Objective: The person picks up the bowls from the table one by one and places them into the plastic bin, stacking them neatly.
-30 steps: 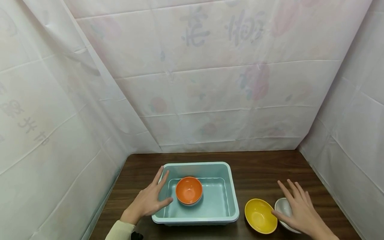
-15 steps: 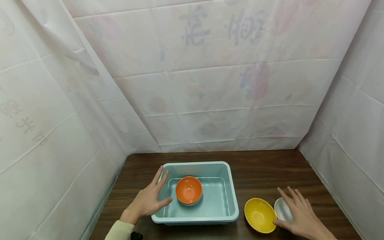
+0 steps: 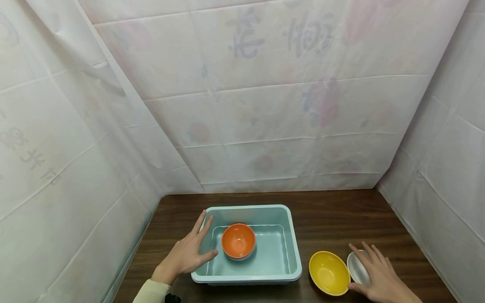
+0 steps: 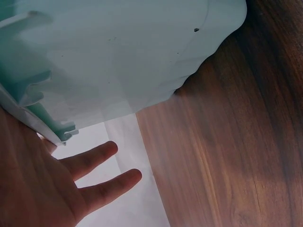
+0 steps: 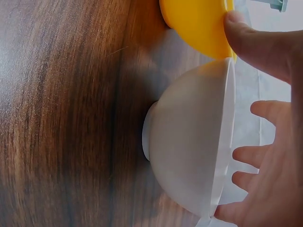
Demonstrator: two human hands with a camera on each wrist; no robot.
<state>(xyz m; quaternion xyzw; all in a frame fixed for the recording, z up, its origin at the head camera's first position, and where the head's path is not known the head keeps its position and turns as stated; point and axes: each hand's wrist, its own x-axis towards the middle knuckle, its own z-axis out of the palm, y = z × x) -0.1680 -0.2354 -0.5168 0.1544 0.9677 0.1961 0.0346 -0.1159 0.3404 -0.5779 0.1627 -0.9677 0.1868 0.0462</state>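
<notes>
My left hand point(image 3: 183, 256) rests with spread fingers on the left rim of a pale blue-green plastic tub point(image 3: 248, 278); the left wrist view shows the tub's outer wall point(image 4: 118, 61) beside it. Inside the tub sits an orange bowl point(image 3: 238, 240), nested in a paler one whose edge peeks out below. My right hand point(image 3: 385, 280) is spread over a white bowl point(image 3: 356, 268) on the table, partly covering it. In the right wrist view the thumb point(image 5: 241, 38) is at the rim of a yellow bowl point(image 5: 201, 23), while the fingertips are by the white bowl's rim.
The yellow bowl stands right of the tub, side by side with the white one. A dark wooden table point(image 3: 326, 219) carries everything. Whitish printed sheets point(image 3: 280, 126) hang behind the table and along both sides. A dark object point(image 3: 172, 298) shows by the left sleeve.
The right hand has moved slightly down and toward the near edge over the white bowl, its thumb sliding from over the yellow bowl to its rim. The left hand has stayed put.
</notes>
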